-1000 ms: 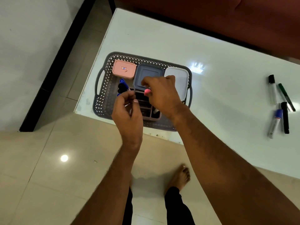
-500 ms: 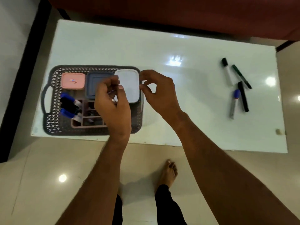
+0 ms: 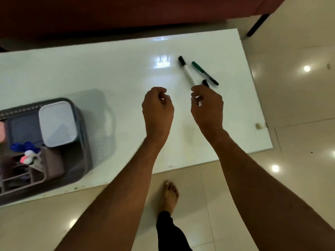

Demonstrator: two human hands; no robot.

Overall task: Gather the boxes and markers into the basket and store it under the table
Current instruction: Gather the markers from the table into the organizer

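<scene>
Basket (image 3: 85, 142) sits at tabletop (image 3: 117, 73) near-left edge; loose markers (image 3: 187, 72) far right. Left hand (image 3: 157, 107), right hand (image 3: 207, 105) loosely curled, holding nothing, bare tabletop between.

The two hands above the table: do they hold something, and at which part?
Nothing is held. The left hand and right hand hover with loosely curled fingers; the markers lie on the table.
</scene>
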